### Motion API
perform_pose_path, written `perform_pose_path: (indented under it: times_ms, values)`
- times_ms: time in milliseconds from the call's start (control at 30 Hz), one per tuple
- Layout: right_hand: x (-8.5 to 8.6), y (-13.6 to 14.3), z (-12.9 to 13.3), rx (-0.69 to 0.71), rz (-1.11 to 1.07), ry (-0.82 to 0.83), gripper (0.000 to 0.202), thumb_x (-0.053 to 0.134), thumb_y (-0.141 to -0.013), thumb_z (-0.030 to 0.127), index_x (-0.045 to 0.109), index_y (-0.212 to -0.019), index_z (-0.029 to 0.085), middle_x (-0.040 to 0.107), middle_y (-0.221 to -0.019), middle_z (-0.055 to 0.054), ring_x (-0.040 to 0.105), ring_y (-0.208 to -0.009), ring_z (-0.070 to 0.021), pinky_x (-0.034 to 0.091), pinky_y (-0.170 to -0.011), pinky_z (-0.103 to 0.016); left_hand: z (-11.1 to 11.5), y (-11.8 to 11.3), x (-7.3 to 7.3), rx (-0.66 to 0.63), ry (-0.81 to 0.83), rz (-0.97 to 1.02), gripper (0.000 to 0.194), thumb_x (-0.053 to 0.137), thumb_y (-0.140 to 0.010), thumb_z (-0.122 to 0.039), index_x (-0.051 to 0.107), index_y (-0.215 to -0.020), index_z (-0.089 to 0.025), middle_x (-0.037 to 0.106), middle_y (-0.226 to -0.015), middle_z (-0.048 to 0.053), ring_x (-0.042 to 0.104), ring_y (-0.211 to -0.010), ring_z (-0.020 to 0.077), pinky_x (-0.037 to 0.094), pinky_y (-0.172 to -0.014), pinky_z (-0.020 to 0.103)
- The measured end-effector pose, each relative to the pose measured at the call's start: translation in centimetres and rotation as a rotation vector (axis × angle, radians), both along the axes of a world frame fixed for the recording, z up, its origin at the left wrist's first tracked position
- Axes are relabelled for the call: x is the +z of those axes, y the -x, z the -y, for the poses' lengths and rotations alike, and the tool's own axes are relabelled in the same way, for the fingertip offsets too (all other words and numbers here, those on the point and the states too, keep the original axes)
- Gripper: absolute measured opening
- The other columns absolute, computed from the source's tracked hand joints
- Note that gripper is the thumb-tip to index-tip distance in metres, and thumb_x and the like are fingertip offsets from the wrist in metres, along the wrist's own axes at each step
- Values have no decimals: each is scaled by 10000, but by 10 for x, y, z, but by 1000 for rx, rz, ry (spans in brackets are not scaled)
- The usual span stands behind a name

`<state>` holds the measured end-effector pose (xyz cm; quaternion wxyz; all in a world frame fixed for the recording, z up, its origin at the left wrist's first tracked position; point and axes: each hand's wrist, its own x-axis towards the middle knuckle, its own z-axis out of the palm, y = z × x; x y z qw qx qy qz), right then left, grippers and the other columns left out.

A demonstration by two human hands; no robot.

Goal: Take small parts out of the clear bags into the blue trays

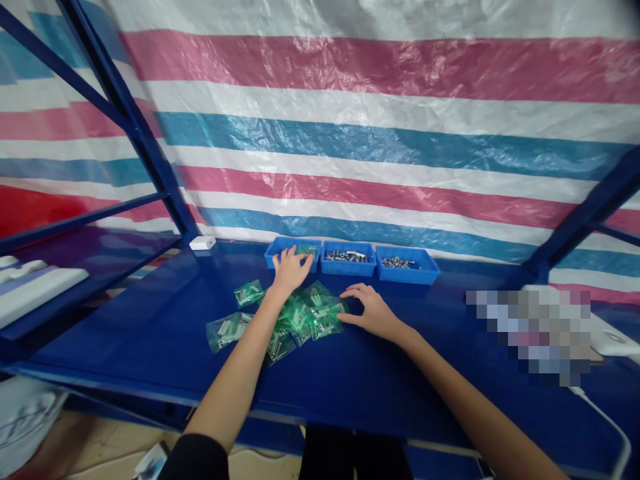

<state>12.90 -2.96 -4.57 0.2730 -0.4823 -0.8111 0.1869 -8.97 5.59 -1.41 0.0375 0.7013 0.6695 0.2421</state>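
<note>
My left hand (pixel 290 271) reaches over the front edge of the left blue bin (pixel 271 256), fingers spread, with nothing visible in its grasp. Part of a green plastic bag (pixel 307 249) shows inside that bin, beside my fingers. My right hand (pixel 371 311) is at the right side of a heap of small green bags (pixel 300 317), thumb and fingers apart. Its thumb tip is close to the nearest bag; whether they touch I cannot tell. Metal and pale parts show through the clear green plastic. My left forearm hides some of the heap.
The middle blue bin (pixel 349 268) and right blue bin (pixel 409 275) hold small metal parts. A white charger-like block (pixel 203 243) sits at the table's back left. At right lie a blurred-out item (pixel 533 337) and a white cable (pixel 607 417). Blue frame posts flank the blue table (pixel 380 387).
</note>
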Motion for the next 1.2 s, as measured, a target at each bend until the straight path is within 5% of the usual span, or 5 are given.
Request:
perform_pose_path:
  times_ms: [267, 467, 633, 933, 1200]
  values:
    - [1, -3, -7, -82, -351, 85, 401, 670, -684, 448, 481, -962, 230, 598, -710, 33, 599, -668, -155, 454, -610, -288, 15, -4, 14, -60, -148, 130, 327, 433, -859, -463, 636, -1041, -283, 506, -1324, 61, 365, -1275, 265, 205, -1054, 498]
    - [16, -5, -13, -214, -825, 196, 503, 716, -608, 470, 491, -973, 207, 641, -706, 8, 625, -540, -154, 406, -399, -216, 43, -35, 28, -553, -20, 440, 337, 488, -824, -480, 642, -969, -219, 670, -988, 33, 596, -907, 180, 447, -822, 304]
    - [32, -1, -11, -150, -955, 170, 424, 709, -616, 450, 559, -929, 207, 651, -693, 19, 581, -501, -107, 426, -415, -210, 56, -58, 20, -658, -51, 451, 287, 522, -809, -426, 612, -688, -181, 639, -719, 12, 566, -673, 140, 454, -685, 271]
    - [39, -5, -7, -116, -789, -80, 68, 635, -708, 218, 686, -751, 228, 681, -859, -14, 629, -801, -157, 411, -469, -208, 45, -56, 15, -585, -207, 608, 312, 635, -715, -391, 525, -943, -208, 657, -880, 38, 628, -812, 183, 484, -752, 320]
    - [37, -9, -4, -143, -537, -230, 374, 491, -694, -12, 691, -593, 288, 689, -864, 53, 601, -845, -137, 460, -663, -266, 48, -48, 24, -688, -270, 399, 141, 593, -736, -377, 685, -758, -273, 646, -959, 54, 595, -957, 219, 460, -897, 389]
